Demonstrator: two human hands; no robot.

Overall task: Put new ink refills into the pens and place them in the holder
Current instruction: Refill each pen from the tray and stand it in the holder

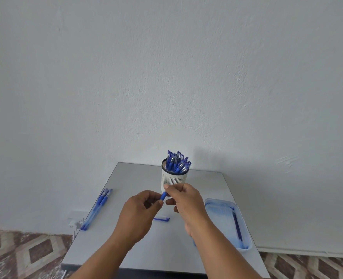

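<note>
Both hands meet above table (138, 248): left hand (136, 215) and right hand (187, 204) each pinch 1 end of blue pen (163, 196), seemingly twisting the grip section. Loose cap (162, 219) lies beneath, could roll off. Refill (236, 223) waits in tray (247, 244), right. 2 pens (98, 206) left. Crowded holder (173, 179) just behind the fingers: a nudge could tip it.
</note>
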